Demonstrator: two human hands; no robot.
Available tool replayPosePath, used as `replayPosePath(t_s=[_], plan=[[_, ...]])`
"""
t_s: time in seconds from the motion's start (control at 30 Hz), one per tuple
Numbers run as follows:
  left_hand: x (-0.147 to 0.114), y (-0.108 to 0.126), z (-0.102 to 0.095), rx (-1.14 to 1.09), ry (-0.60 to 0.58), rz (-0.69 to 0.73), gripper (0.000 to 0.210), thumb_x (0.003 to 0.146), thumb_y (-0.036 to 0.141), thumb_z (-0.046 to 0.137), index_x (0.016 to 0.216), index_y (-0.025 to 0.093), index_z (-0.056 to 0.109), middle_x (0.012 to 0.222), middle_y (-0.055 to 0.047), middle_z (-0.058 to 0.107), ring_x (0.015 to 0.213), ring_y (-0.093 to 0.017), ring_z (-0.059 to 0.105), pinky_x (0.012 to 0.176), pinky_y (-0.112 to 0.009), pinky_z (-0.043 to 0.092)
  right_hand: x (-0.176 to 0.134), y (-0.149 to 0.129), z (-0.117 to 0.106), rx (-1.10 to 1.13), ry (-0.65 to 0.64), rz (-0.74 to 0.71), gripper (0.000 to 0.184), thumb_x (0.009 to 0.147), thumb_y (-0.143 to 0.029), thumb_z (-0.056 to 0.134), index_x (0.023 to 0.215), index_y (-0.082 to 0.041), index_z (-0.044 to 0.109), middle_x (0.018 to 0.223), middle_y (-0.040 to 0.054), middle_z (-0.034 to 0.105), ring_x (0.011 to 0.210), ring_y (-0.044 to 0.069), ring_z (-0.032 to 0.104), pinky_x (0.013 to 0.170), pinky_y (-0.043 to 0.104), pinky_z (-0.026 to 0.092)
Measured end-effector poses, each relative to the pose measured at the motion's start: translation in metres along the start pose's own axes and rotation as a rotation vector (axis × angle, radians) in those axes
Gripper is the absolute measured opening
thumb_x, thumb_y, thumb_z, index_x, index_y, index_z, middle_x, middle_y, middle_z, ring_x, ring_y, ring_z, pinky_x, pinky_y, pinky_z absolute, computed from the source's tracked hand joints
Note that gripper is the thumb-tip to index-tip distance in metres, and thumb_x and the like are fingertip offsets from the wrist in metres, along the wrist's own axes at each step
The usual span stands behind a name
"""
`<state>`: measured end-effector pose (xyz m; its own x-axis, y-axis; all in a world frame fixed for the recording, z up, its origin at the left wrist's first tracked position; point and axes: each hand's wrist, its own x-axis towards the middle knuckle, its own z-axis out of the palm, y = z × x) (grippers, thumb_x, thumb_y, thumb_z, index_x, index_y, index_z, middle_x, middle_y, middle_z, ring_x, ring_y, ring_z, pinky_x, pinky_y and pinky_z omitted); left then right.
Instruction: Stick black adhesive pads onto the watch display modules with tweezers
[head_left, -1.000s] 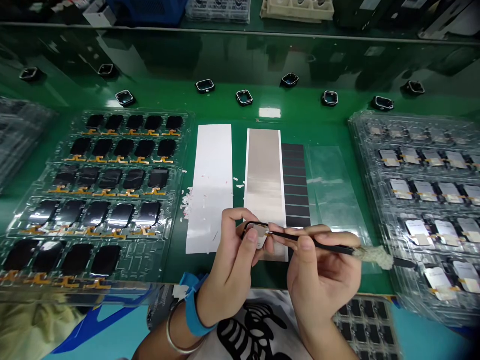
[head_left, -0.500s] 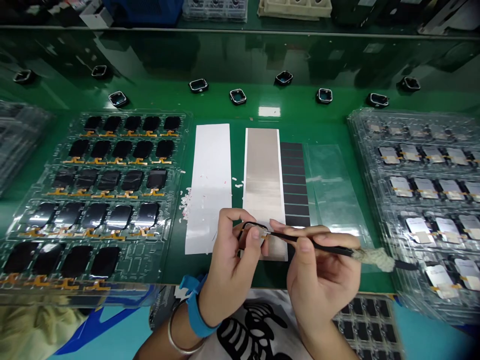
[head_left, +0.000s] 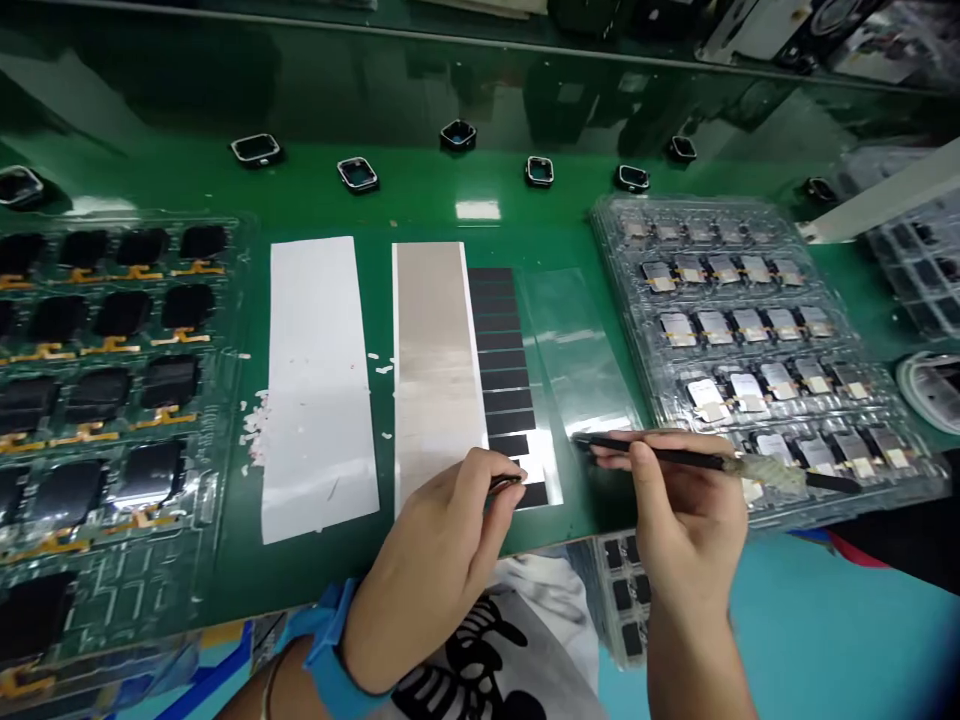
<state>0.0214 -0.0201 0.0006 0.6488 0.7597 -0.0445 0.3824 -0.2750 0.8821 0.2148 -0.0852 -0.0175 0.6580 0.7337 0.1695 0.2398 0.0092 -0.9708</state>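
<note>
In my left hand a small watch part is pinched between thumb and fingertips. It shows almost edge-on as a dark strip, mostly covered by the fingers. Beneath it lie a strip sheet of black rectangles and the beige sheet with white edges. My right hand grips a slim black pen-like tool with pale wrapping near its rear end. The tool's tip points left, apart from the watch part, over the clear plastic film.
On the left stands a clear tray of black screens with orange flex cables. To the right is a clear tray of silver-backed screens. Several watch cases line the back. White scraps lie beside a white paper strip.
The view has swung to the right. The tool tip, earlier at the watch part, has drawn away to the right. My left hand has turned the part edge-on, near the black rectangles.
</note>
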Motion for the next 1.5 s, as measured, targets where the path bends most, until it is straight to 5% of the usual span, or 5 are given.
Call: replayPosePath(t_s=[0.2,0.37,1.1,1.37,1.5], plan=[[-0.008,-0.001,-0.003,0.215,-0.049,0.097,0.013,0.101,0.023,0.05,0.113,0.025,0.053,0.108,-0.004,0.071,0.099,-0.022,0.069,0.081,-0.036,0.06,-0.015,-0.004,0.009,0.029,-0.298,-0.006,0.017,0.089,-0.01,0.062,0.101,-0.022,0.062,0.099,0.0033,0.06,0.091,0.017,0.071,0.074,0.03,0.066],[-0.01,0.0,-0.004,0.353,-0.11,0.173,0.016,0.099,0.016,0.05,0.114,0.02,0.054,0.113,-0.008,0.07,0.103,-0.024,0.068,0.086,-0.041,0.061,-0.015,0.003,0.012,-0.039,-0.365,-0.035,0.019,0.089,-0.008,0.061,0.102,-0.022,0.063,0.1,0.0034,0.059,0.091,0.015,0.07,0.075,0.029,0.066],[-0.008,0.0,-0.003,0.441,-0.147,0.262,0.016,0.096,0.01,0.051,0.111,0.014,0.057,0.107,-0.012,0.072,0.096,-0.028,0.069,0.08,-0.046,0.062,-0.015,0.0,0.018,0.027,-0.3,0.004,0.013,0.09,-0.01,0.061,0.096,-0.02,0.06,0.094,0.0016,0.061,0.082,0.015,0.073,0.069,0.026,0.067],[0.007,-0.003,-0.005,0.124,0.106,0.124,0.017,0.094,0.018,0.063,0.109,0.023,0.067,0.082,0.0,0.07,0.071,-0.015,0.065,0.061,-0.025,0.053,-0.012,-0.02,0.02,0.219,0.006,0.007,0.011,0.09,-0.013,0.063,0.092,-0.022,0.057,0.082,0.0003,0.065,0.074,0.015,0.073,0.066,0.029,0.066],[0.01,-0.002,-0.008,0.046,0.151,0.126,0.025,0.097,0.019,0.057,0.12,0.023,0.065,0.095,-0.004,0.074,0.08,-0.016,0.069,0.064,-0.025,0.053,-0.018,-0.044,0.036,0.338,-0.045,-0.131,0.02,0.092,-0.006,0.055,0.099,-0.024,0.055,0.083,0.0006,0.068,0.077,0.017,0.073,0.077,0.043,0.067]])
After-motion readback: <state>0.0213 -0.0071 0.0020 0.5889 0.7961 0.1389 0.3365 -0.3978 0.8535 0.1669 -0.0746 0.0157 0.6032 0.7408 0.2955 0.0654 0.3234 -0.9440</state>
